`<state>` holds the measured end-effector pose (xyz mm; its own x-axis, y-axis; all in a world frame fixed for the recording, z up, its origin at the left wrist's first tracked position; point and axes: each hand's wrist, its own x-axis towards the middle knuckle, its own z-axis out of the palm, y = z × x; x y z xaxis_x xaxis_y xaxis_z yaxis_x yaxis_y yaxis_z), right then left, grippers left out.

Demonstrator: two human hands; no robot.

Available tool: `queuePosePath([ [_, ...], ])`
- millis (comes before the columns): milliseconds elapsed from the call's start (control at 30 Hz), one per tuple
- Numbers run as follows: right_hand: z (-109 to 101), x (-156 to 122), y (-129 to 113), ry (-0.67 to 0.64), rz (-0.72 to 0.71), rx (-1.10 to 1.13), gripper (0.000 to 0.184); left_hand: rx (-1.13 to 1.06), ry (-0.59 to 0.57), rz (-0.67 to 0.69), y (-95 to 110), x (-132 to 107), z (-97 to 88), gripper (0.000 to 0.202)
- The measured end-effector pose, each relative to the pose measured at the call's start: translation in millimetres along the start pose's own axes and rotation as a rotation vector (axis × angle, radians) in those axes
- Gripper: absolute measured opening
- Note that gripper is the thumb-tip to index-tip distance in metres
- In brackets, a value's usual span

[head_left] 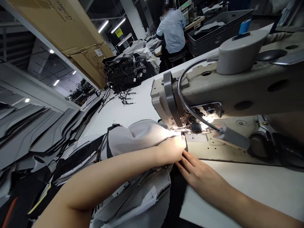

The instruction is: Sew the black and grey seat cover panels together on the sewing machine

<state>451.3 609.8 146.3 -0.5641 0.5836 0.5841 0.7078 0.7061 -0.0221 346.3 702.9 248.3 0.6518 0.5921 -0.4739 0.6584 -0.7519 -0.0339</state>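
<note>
Far beyond our fingers, up and to the right, a grey bin (206, 46) stood with a pale sheet (210, 28) in it; up to their left were cardboard boxes (71, 27), whose insides we could not see. The grey fabric (140, 134) lay under our left hand (172, 148) and bulged out to its left, reaching the sewing machine (201, 85) just ahead of the fingers. Our left fingers were curled over, tips hidden, so we could not tell whether they pinched the cloth. Our right hand (196, 171) had its fingers fairly straight and close together, tips beside the left hand; their grip, too, we could not tell. The machine bed's edge (235, 161) ran rightward from near our fingertips, and white tabletop (256, 185) flanked the right forearm, giving it room.
</note>
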Motion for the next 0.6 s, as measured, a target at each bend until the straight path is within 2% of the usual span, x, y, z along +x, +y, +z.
queuePosePath([
  [100, -1, 8, -4, -0.061, 0.017, 0.065, 0.041, -0.030, 0.054, -0.034, 0, 1, 4.6, 0.041],
  [167, -3, 10, -11, -0.090, 0.024, 0.110, 0.038, -0.033, 0.018, -0.078, 2, -3, 0.6, 0.047],
  [333, -7, 6, -32, -0.071, -0.018, 0.145, 0.034, -0.016, -0.311, -0.225, 12, -22, -28.8, 0.083],
  [400, -8, 5, -37, -0.070, -0.030, 0.150, 0.032, -0.102, -0.387, -0.202, 10, -26, -36.4, 0.082],
  [500, -10, 6, -38, -0.071, -0.029, 0.140, 0.029, -0.273, -0.384, -0.175, 6, -26, -33.4, 0.078],
  [600, -7, 8, -36, -0.053, -0.006, 0.114, 0.025, -0.364, -0.317, -0.198, 3, -20, -20.8, 0.078],
])
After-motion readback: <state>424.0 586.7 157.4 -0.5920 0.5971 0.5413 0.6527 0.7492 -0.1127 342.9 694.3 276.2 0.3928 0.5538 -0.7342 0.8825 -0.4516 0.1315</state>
